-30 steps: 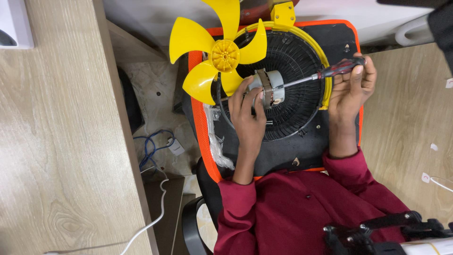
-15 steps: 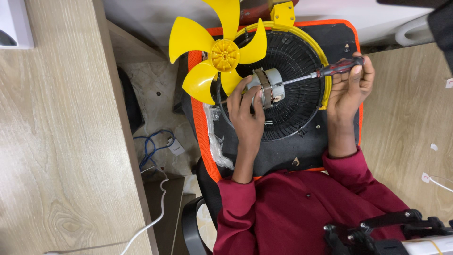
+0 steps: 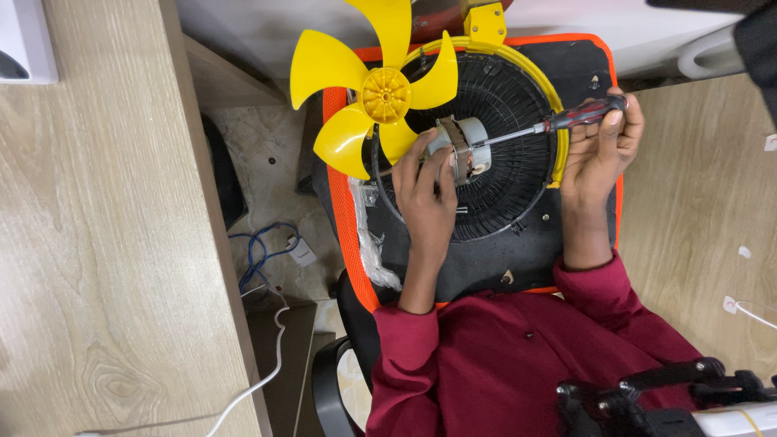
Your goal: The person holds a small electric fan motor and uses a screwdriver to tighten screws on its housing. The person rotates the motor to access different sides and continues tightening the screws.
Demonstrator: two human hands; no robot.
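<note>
A round black fan grille (image 3: pixel 510 186) with a yellow rim lies on a black pad with an orange border (image 3: pixel 566 61). At the grille's centre sits a small silver fan motor (image 3: pixel 463 150), and my left hand (image 3: pixel 429 198) grips it from below. My right hand (image 3: pixel 595 154) holds a screwdriver (image 3: pixel 579 116) with a red and black handle; its shaft points left, tip at the motor. A yellow fan blade (image 3: pixel 372 89) with several vanes lies at the upper left, overlapping the grille's edge.
Light wooden tabletops flank the pad on the left (image 3: pixel 97 243) and right (image 3: pixel 704 202). In the gap below lie blue cables (image 3: pixel 259 251) and a white cable (image 3: pixel 267 372). A black frame (image 3: pixel 647 396) sits at the lower right.
My left hand's fingers have shifted slightly on the motor. The screwdriver stays pressed to the motor, with hardly any movement.
</note>
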